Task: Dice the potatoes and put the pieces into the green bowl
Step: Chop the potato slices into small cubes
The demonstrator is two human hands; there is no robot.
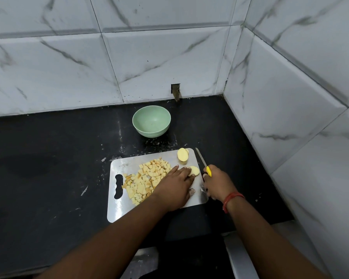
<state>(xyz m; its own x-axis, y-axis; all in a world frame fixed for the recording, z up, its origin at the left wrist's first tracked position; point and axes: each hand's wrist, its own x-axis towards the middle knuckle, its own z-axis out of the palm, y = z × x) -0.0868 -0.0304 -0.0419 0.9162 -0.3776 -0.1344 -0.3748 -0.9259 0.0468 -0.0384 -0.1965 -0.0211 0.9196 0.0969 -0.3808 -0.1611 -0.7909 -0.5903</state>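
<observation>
A steel cutting board (117,210) lies on the black counter. On its left half sits a heap of diced potato pieces (145,178). My left hand (175,186) lies flat on the board, its fingertips on a potato slice (194,170). A second potato piece (182,154), cut face up, rests at the board's far right corner. Just off the board's right edge, my right hand (218,183) grips a yellow-handled knife (202,161) whose blade points away over the counter. Behind the board, the green bowl (151,121) holds nothing.
White marble-look tiled walls close off the back and the right side, meeting in a corner (225,95). A small notch in the tile (175,92) sits behind the bowl. The black counter (48,158) stretches left; its front edge drops off near my arms.
</observation>
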